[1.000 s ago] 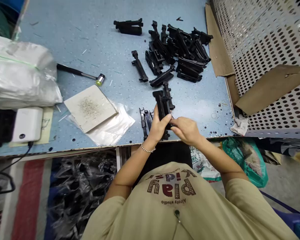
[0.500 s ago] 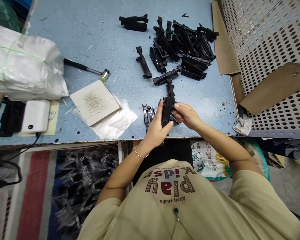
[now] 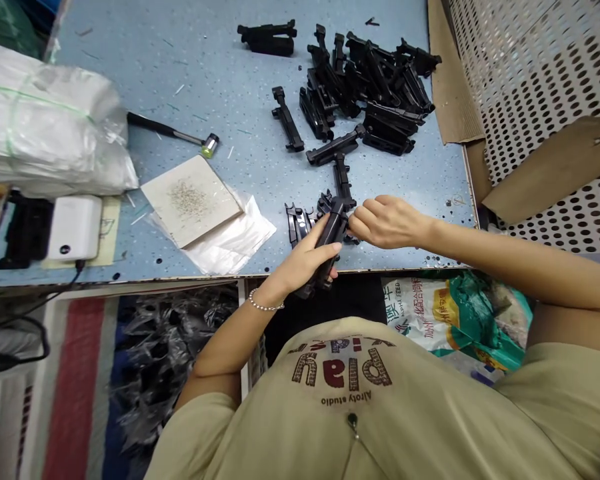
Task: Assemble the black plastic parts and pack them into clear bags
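Note:
My left hand (image 3: 307,259) is wrapped round a long black plastic part (image 3: 330,230), held at a slant over the bench's front edge. My right hand (image 3: 383,221) is closed beside the upper end of that part, with its fingertips against or very near it; whatever they pinch is hidden. Just behind my hands lie a few more black parts (image 3: 296,223), partly covered by the held one. Another black part (image 3: 342,177) points away from me, close to the fingers. A further one (image 3: 335,147) lies crosswise beyond it.
A heap of black parts (image 3: 375,80) covers the back right of the blue bench (image 3: 220,73). To the left are a hammer (image 3: 180,137), a square board (image 3: 190,200) on clear plastic, a white device (image 3: 75,228) and a wrapped bundle (image 3: 45,127). A perforated panel (image 3: 535,87) borders the right.
The held part has tilted and come slightly towards me with my left hand. My right hand has turned, its elbow swinging outward, and its fingers are curled more tightly.

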A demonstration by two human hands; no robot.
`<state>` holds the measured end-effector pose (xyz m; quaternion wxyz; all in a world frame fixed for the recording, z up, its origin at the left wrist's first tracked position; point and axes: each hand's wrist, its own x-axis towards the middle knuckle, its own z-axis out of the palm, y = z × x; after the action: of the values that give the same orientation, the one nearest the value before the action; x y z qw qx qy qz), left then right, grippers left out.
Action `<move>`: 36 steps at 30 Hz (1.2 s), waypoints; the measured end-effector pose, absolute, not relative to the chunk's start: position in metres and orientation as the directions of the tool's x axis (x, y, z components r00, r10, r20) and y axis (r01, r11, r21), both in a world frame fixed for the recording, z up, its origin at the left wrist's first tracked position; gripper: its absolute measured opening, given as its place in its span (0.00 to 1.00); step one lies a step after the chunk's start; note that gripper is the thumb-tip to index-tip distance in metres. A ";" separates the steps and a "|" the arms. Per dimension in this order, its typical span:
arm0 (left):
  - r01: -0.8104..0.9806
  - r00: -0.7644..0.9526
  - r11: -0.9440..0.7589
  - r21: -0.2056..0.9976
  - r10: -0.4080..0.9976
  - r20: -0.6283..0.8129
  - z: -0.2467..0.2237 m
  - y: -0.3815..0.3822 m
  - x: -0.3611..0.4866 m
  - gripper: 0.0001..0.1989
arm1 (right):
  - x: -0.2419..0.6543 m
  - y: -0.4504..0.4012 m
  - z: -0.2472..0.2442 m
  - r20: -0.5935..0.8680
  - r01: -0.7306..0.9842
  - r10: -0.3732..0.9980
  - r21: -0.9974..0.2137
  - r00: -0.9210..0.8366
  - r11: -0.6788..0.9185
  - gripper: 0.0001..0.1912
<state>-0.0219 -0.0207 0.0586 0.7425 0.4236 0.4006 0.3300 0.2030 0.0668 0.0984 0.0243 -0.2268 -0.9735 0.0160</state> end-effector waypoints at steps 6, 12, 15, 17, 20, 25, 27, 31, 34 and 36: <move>-0.190 0.472 0.552 0.812 0.777 -0.417 0.062 -0.031 -0.019 0.43 | 0.206 0.064 0.091 0.090 0.416 0.432 -0.155 -0.898 0.896 0.29; -0.151 0.496 0.652 0.743 0.700 -0.514 0.065 -0.023 -0.025 0.42 | 0.213 0.064 0.098 0.113 0.336 0.365 -0.215 -0.924 0.917 0.23; -0.128 0.527 0.648 0.751 0.686 -0.502 0.064 -0.025 -0.022 0.41 | 0.210 0.061 0.096 0.108 0.362 0.431 -0.384 -0.896 0.849 0.25; -0.100 0.493 0.573 0.813 0.739 -0.460 0.061 -0.031 -0.015 0.41 | 0.203 0.054 0.089 0.091 0.421 0.582 -0.601 -0.808 0.679 0.28; 0.009 0.288 0.252 0.968 0.926 -0.244 0.054 -0.041 -0.004 0.44 | 0.188 0.039 0.074 -0.008 0.420 0.777 -0.845 -0.630 0.332 0.30; 0.125 0.216 0.084 0.989 0.970 -0.109 0.050 -0.038 -0.008 0.43 | 0.185 0.037 0.069 -0.152 0.369 0.780 -0.923 -0.607 0.108 0.30; 0.086 0.257 0.167 0.982 0.949 -0.184 0.053 -0.035 -0.015 0.43 | 0.192 0.045 0.076 -0.030 0.482 0.799 -0.811 -0.601 0.332 0.29; 0.046 0.298 0.232 0.972 0.925 -0.235 0.057 -0.034 -0.016 0.43 | 0.199 0.055 0.082 0.120 0.565 0.701 -0.505 -0.703 0.653 0.29; 0.024 0.282 0.226 0.974 0.933 -0.223 0.051 -0.035 -0.012 0.43 | 0.193 0.053 0.071 0.093 0.513 0.752 -0.677 -0.652 0.528 0.31; -0.008 0.235 0.221 0.975 0.948 -0.213 0.043 -0.033 -0.012 0.43 | 0.186 0.048 0.063 -0.011 0.433 0.794 -0.843 -0.608 0.319 0.32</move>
<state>-0.0124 -0.0327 0.0430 0.6156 0.4886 0.4811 0.3884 0.1862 0.0478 0.0627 0.2086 -0.3908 -0.7848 0.4335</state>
